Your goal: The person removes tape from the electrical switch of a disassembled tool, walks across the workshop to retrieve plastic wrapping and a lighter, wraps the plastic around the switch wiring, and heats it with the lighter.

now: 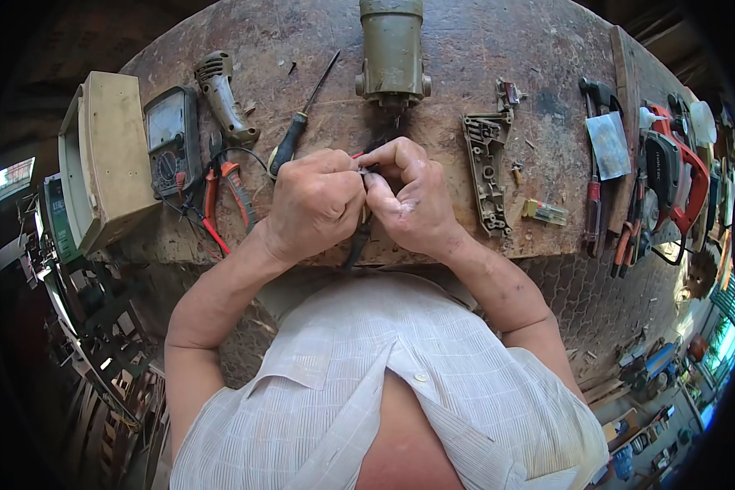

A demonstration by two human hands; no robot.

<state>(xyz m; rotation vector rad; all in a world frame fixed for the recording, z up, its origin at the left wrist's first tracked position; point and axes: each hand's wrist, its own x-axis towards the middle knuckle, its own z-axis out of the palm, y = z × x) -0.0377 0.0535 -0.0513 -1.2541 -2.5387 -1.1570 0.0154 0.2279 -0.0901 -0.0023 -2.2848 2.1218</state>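
One left hand [317, 194] and one right hand [416, 194] pinch a small dark bit [373, 168], mostly hidden; a black strip [358, 243] runs long, far to near.

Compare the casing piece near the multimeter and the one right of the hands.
The left casing piece shows a slotted, mostly smooth outside; the right casing piece shows a ribbed, hollow inside. The left one slants; the right one points nearly straight away. Both lie on the workbench.
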